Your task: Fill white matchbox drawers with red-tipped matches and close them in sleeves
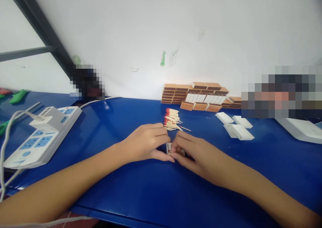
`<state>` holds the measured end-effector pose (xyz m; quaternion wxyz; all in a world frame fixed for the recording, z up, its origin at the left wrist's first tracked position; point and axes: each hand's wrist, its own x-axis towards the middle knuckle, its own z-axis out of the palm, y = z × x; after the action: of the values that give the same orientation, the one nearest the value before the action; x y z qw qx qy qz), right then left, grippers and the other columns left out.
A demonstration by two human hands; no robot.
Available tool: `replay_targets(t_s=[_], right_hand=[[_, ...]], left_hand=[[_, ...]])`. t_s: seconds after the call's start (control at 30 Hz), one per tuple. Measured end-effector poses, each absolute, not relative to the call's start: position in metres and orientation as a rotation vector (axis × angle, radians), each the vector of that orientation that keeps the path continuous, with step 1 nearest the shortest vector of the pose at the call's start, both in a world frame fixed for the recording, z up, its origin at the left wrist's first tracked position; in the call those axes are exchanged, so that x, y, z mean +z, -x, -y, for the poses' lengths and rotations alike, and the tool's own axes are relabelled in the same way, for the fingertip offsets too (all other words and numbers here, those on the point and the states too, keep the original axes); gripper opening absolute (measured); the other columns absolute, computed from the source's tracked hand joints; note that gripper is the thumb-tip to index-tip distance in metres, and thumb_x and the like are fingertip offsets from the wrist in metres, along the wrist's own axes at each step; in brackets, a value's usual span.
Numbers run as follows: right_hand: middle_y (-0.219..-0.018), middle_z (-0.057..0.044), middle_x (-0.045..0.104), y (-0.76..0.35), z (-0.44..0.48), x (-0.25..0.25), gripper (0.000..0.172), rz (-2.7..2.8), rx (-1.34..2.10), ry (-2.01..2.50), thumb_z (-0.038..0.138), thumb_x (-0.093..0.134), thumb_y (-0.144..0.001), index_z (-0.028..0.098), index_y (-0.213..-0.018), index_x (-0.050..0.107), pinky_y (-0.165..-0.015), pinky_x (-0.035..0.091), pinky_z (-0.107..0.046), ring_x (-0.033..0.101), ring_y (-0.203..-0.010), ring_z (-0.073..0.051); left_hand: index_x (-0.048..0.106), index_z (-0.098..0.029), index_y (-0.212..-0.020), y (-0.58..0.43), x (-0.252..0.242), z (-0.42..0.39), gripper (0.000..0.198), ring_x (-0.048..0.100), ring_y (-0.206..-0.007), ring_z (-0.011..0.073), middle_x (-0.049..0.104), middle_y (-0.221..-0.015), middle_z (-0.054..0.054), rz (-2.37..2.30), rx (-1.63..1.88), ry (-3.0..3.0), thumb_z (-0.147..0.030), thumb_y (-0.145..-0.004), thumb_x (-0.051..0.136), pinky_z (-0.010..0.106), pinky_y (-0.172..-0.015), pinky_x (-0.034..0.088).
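Note:
A small white matchbox tray (168,148) sits on the blue table between my hands, its right part hidden by fingers. My left hand (148,140) holds the tray's left end, thumb at the near side and fingers at the far side. With fingertips pinched together at the tray's inside, my right hand (193,151) covers whatever it grips; a bit of red shows beside the fingers. Just beyond my hands lies a pile of red-headed matches (172,119), heads mostly to the left. One stray match (185,129) points off to the right.
Stacked brown matchboxes (176,94) stand against the wall. Several white trays (238,130) lie at the right, near a white object (299,129). A power strip (47,137) with a plugged-in adapter and white cable (3,154) occupies the left. Blurred patches cover both sides.

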<state>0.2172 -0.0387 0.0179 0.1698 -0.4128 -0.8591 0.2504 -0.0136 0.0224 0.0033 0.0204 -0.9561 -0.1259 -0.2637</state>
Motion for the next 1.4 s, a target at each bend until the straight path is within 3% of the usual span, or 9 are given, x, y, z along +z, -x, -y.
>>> replay_targets(t_s=[0.3, 0.43, 0.67, 0.8, 0.93, 1.1, 1.4], right_hand=[[-0.086, 0.000, 0.064, -0.223, 0.034, 0.016, 0.009, 2.283, 0.547, 1.152, 0.024, 0.051, -0.106, 0.024, -0.106, 0.060, -0.062, 0.045, -0.027, 0.056, -0.067, -0.013], [-0.099, -0.004, 0.067, -0.222, 0.034, 0.017, 0.030, 2.292, 0.455, 1.099, 0.016, 0.049, -0.103, 0.023, -0.128, 0.063, -0.065, 0.047, -0.028, 0.060, -0.075, -0.015], [-0.084, 0.000, 0.073, -0.222, 0.031, 0.019, 0.015, 2.056, 0.484, 1.175, 0.025, 0.062, -0.100, 0.024, -0.102, 0.077, -0.060, 0.047, -0.029, 0.058, -0.063, -0.013], [-0.081, 0.001, 0.076, -0.225, 0.027, 0.016, 0.016, 1.770, 0.631, 1.323, 0.041, 0.071, -0.095, 0.028, -0.096, 0.081, -0.062, 0.047, -0.031, 0.063, -0.069, -0.016], [-0.089, -0.001, 0.075, -0.224, 0.024, 0.014, 0.015, 1.681, 0.678, 1.317, 0.042, 0.076, -0.091, 0.028, -0.088, 0.081, -0.062, 0.047, -0.031, 0.062, -0.073, -0.017], [-0.097, -0.002, 0.068, -0.221, 0.024, 0.015, 0.013, 1.795, 0.614, 1.355, 0.040, 0.075, -0.091, 0.028, -0.088, 0.081, -0.059, 0.045, -0.031, 0.053, -0.065, -0.012], [-0.109, -0.007, 0.064, -0.223, 0.028, 0.014, 0.019, 2.069, 0.570, 1.279, 0.035, 0.062, -0.101, 0.027, -0.096, 0.079, -0.068, 0.052, -0.033, 0.059, -0.082, -0.017]], left_hand=[[0.070, -0.015, -0.091, 0.016, 0.003, -0.026, 0.044, 0.059, -0.075, 0.0178, 0.066, -0.080, 0.004, 0.519, -0.823, 2.975, -0.059, -0.094, 0.070, 0.030, -0.068, 0.050], [0.071, -0.015, -0.092, 0.016, 0.003, -0.025, 0.043, 0.062, -0.078, 0.0179, 0.071, -0.086, 0.005, 0.520, -0.869, 2.963, -0.057, -0.093, 0.071, 0.031, -0.069, 0.052], [0.073, -0.014, -0.092, 0.017, 0.003, -0.026, 0.044, 0.063, -0.075, 0.0174, 0.070, -0.080, 0.005, 0.590, -0.964, 2.916, -0.058, -0.091, 0.074, 0.031, -0.069, 0.054], [0.073, -0.013, -0.093, 0.016, 0.003, -0.027, 0.041, 0.064, -0.072, 0.0170, 0.071, -0.079, 0.004, 0.610, -1.071, 2.841, -0.054, -0.090, 0.076, 0.031, -0.068, 0.055], [0.073, -0.014, -0.098, 0.016, 0.005, -0.027, 0.041, 0.065, -0.073, 0.0167, 0.073, -0.082, 0.005, 0.594, -1.122, 2.794, -0.054, -0.092, 0.074, 0.032, -0.070, 0.056], [0.073, -0.014, -0.097, 0.015, 0.007, -0.026, 0.040, 0.066, -0.073, 0.0168, 0.074, -0.082, 0.006, 0.589, -1.167, 2.755, -0.053, -0.092, 0.075, 0.032, -0.070, 0.056], [0.071, -0.014, -0.098, 0.014, 0.007, -0.023, 0.036, 0.064, -0.073, 0.0169, 0.073, -0.081, 0.006, 0.529, -1.095, 2.801, -0.050, -0.095, 0.071, 0.033, -0.070, 0.057]])
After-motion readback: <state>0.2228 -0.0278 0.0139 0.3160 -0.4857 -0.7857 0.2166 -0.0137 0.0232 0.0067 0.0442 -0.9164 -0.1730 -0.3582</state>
